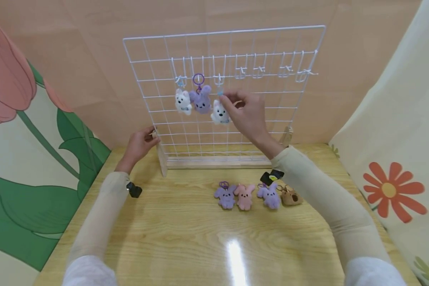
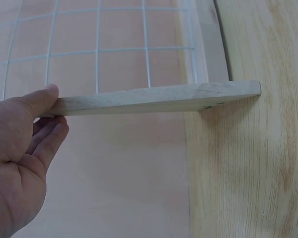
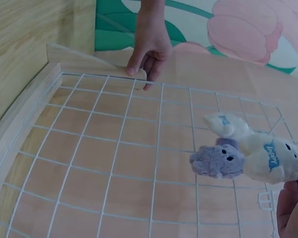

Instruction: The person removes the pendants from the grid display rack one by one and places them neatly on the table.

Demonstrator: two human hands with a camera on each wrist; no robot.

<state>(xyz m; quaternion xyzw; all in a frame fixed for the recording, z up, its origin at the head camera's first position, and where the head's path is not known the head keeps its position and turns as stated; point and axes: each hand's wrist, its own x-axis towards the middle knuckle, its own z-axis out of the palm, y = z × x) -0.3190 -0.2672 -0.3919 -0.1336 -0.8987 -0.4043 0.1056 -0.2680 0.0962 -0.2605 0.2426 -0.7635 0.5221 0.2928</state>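
My left hand (image 1: pixel 140 145) grips the upper end of the wooden side post (image 2: pixel 139 99) of a white wire grid rack (image 1: pixel 224 31), thumb on one face and fingers on the other. With thumb and fingertips, my right hand (image 1: pixel 249 115) pinches a white plush dog keychain (image 1: pixel 219 114) at its top, by its blue ring, just below a wire hook (image 1: pixel 219 79). To its left a purple plush bunny keychain (image 1: pixel 201 101) and another white plush dog keychain (image 1: pixel 183 101) hang from hooks. In the right wrist view, the pinched dog (image 3: pixel 274 157) overlaps the hanging ones.
Several bare hooks (image 1: pixel 259 70) line the grid's right side. On the wooden table (image 1: pixel 164 234) before the rack lie two purple bunny keychains (image 1: pixel 226 197), a pink bunny keychain (image 1: pixel 244 197) and a brown plush keychain (image 1: pixel 290 197), the last close under my right forearm.
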